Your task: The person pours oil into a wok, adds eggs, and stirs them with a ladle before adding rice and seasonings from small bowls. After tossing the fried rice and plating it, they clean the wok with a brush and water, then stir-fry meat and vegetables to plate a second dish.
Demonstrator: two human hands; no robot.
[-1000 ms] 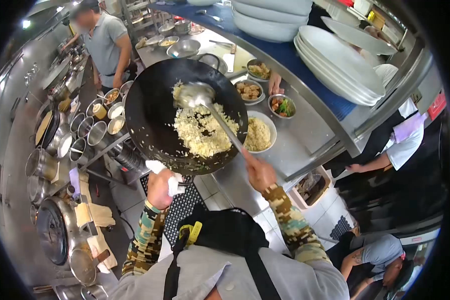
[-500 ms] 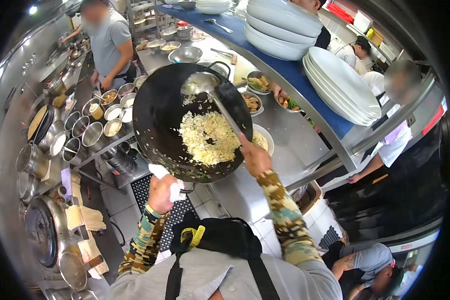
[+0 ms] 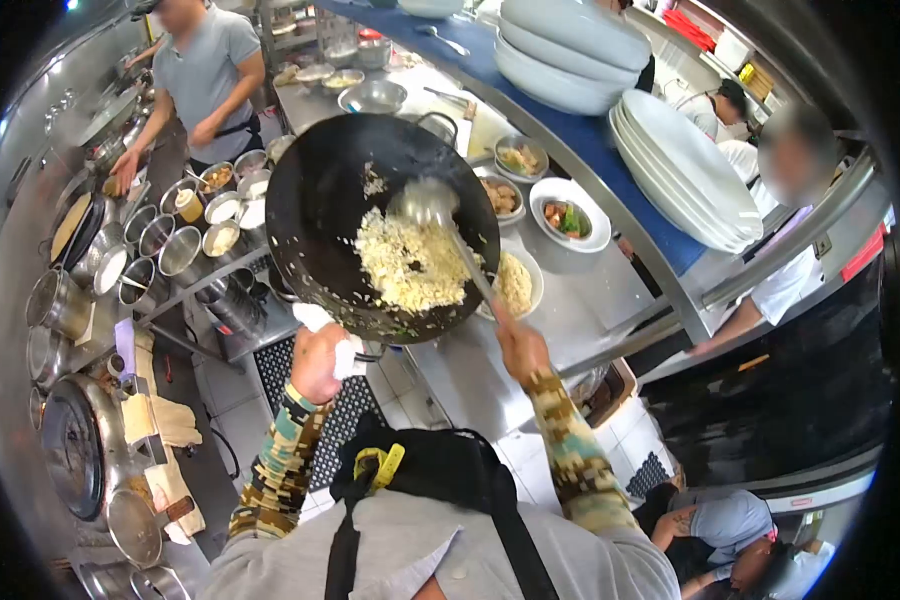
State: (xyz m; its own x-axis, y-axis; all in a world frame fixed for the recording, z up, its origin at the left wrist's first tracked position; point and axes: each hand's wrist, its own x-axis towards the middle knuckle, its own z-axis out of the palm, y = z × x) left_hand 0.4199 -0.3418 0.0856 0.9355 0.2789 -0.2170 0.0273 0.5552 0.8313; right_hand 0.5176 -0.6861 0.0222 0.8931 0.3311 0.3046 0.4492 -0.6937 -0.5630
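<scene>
A large black wok is tilted, with fried rice heaped in its middle. My left hand is closed round a white cloth at the wok's near handle. The handle of a metal ladle is gripped in my right hand, and the ladle's bowl lies at the rice's upper edge. Just right of the wok, partly behind it, stands a white bowl of rice. A white bowl with red and green food is farther right on the steel counter.
Stacked white plates and bowls stand on a blue-covered shelf at the upper right. Several metal pots and food containers line the left. One person works at the upper left, another is at the lower right.
The ladle's bowl has moved down and right toward the rice, with my right hand slightly lower. The red-and-green bowl now shows fully on the counter. The upper-left person has reached out leftward.
</scene>
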